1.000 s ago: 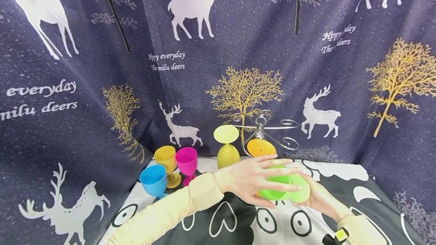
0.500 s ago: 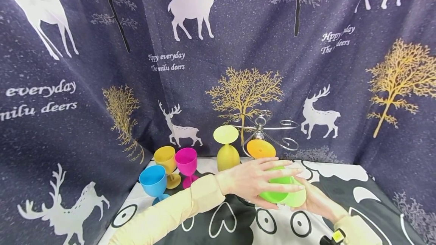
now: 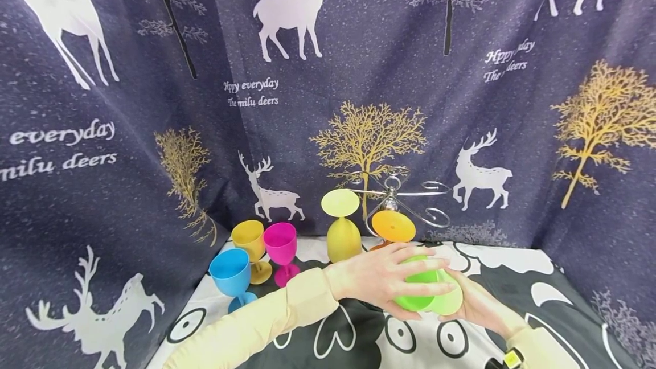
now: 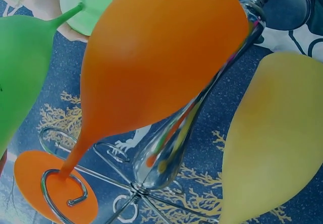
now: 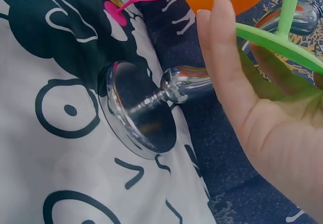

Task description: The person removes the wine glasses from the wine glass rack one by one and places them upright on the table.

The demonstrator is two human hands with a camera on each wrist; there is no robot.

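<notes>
In the head view, the left hand (image 3: 381, 279) wraps its fingers round the bowl of a light-green stemmed goblet (image 3: 426, 277), and the right hand (image 3: 478, 304) grips its foot. In the left wrist view, an upside-down orange goblet (image 4: 156, 57) on a silver metal rack (image 4: 157, 167) separates it from a yellow goblet (image 4: 277, 138). In the right wrist view, the green foot rests against the right palm.

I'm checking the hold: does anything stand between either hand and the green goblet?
Nothing visible does: the left hand reaches across the green goblet, and the right hand is against its foot. The orange goblet hangs on the rack, beyond the left hand.
</notes>
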